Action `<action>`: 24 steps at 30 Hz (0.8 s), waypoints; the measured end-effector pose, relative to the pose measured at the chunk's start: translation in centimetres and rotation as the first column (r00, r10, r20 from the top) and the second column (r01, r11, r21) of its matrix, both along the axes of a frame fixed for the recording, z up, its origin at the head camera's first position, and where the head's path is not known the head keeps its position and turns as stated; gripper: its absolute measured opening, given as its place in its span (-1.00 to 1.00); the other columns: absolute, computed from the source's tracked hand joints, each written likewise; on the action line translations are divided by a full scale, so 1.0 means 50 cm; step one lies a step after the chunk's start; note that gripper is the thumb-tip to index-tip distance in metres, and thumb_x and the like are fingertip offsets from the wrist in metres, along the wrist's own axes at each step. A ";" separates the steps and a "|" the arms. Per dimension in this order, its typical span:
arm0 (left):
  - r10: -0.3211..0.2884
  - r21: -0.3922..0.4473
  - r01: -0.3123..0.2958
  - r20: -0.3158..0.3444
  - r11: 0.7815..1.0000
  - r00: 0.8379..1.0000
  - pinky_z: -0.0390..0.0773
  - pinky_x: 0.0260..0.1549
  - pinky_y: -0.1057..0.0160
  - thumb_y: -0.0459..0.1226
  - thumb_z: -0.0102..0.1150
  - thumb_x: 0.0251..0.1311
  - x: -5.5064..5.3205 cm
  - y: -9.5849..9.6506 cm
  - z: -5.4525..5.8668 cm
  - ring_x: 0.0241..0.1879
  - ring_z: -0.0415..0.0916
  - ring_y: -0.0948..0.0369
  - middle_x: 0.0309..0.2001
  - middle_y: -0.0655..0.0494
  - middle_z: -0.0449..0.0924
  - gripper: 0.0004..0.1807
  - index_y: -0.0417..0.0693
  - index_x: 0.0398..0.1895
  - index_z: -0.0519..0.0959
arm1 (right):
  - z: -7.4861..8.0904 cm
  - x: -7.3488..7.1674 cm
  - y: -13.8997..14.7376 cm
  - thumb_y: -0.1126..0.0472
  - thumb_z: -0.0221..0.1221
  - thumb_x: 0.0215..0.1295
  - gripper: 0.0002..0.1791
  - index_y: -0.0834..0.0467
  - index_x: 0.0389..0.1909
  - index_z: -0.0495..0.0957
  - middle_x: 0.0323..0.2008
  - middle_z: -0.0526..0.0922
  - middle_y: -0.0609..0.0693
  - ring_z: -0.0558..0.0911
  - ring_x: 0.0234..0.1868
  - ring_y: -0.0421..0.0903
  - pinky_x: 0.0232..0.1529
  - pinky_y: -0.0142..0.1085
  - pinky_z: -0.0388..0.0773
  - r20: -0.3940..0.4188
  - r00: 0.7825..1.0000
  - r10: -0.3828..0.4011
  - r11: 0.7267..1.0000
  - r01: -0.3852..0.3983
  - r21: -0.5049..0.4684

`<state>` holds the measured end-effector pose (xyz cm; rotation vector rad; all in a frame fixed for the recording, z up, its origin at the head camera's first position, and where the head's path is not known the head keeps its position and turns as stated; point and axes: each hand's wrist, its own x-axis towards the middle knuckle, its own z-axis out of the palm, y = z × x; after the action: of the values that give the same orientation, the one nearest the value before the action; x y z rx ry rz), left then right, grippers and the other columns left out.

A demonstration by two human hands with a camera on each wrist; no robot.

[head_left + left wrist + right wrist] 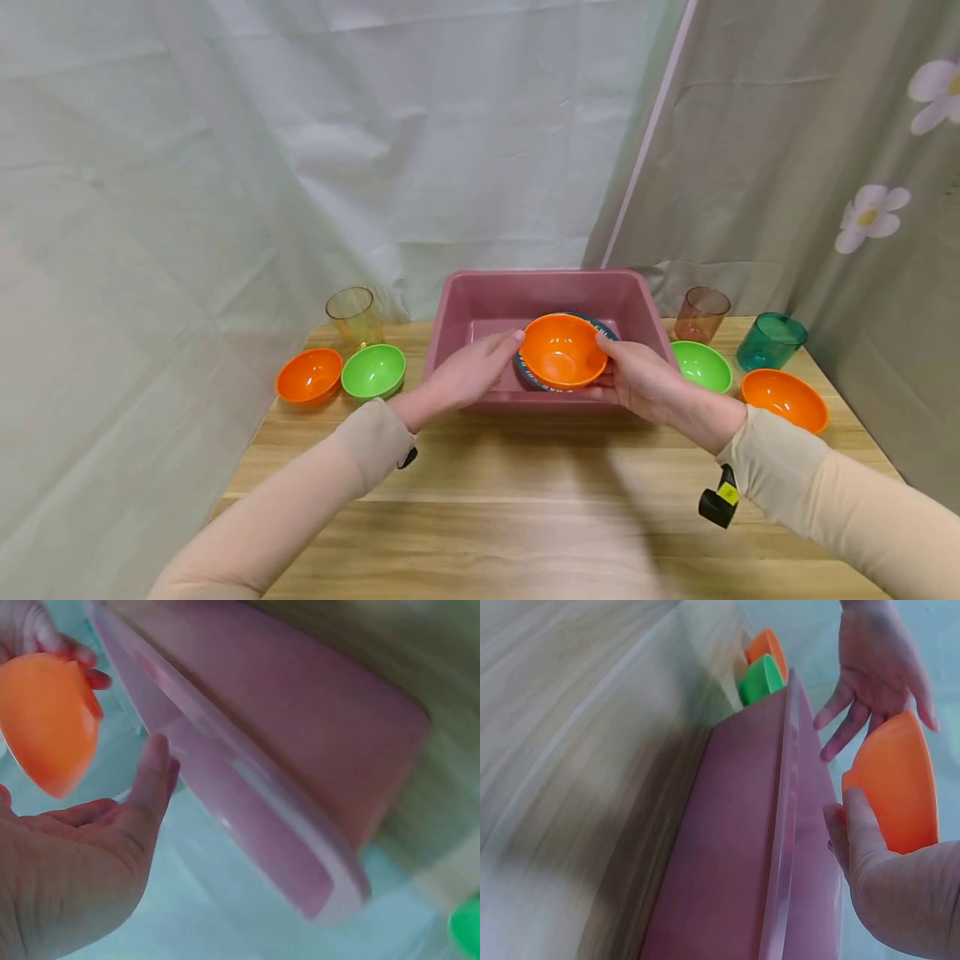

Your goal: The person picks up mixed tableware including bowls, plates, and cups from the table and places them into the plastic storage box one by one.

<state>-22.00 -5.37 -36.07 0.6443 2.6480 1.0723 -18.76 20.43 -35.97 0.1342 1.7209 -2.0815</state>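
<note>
An orange bowl [564, 357] is held over the pink bin [543, 287] in the head view, its inside facing up toward me. My right hand [647, 382] grips its right side, thumb at the rim and fingers beneath. My left hand [474, 368] is at the bowl's left side, fingers extended. In the right wrist view the left hand [877, 675] has its fingers spread beside the bowl [896, 784]. Partly hidden beneath the bowl, a dark blue round piece with white lettering on its rim [531, 379] shows inside the bin.
Left of the bin are an orange bowl [309, 377], a green bowl [373, 372] and a yellowish cup [354, 315]. On the right stand a green bowl [702, 367], an orange bowl [786, 400], a reddish cup [701, 315] and a teal cup [771, 342]. Curtains hang behind the wooden table [480, 533].
</note>
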 end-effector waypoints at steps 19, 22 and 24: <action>-0.363 -0.480 0.133 -0.427 0.867 0.828 0.09 0.49 0.01 0.38 -0.36 0.45 0.086 -0.045 -0.010 0.56 0.04 -0.03 0.60 -0.05 0.07 -0.11 0.10 0.66 0.07 | 0.026 -0.051 0.059 -0.03 -0.25 0.70 -0.32 0.21 0.63 -0.11 0.41 0.28 0.39 0.73 -0.03 0.02 0.21 -0.09 0.52 0.049 0.997 -0.059 0.996 0.055 0.064; -0.412 -0.511 0.159 -0.432 0.845 0.802 0.05 0.51 0.03 0.38 -0.36 0.45 0.102 -0.040 -0.015 0.57 -0.01 -0.02 0.62 -0.03 0.03 -0.12 0.11 0.66 0.07 | 0.035 -0.067 0.064 -0.03 -0.24 0.70 -0.32 0.18 0.64 -0.13 0.41 0.28 0.35 0.72 -0.01 0.03 0.22 -0.10 0.52 0.065 0.996 -0.069 0.994 0.063 0.085; -0.431 -0.518 0.174 -0.430 0.837 0.793 0.04 0.51 0.03 0.36 -0.35 0.46 0.110 -0.036 -0.020 0.57 -0.01 -0.02 0.62 -0.01 0.01 -0.13 0.11 0.66 0.07 | 0.042 -0.079 0.065 -0.04 -0.23 0.69 -0.31 0.15 0.65 -0.14 0.41 0.29 0.33 0.71 0.02 0.04 0.21 -0.11 0.52 0.080 0.994 -0.080 0.993 0.072 0.098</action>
<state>-16.50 -7.19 -37.05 1.3695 2.9116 0.1512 -22.71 23.69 -33.85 0.3168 1.7896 -2.0173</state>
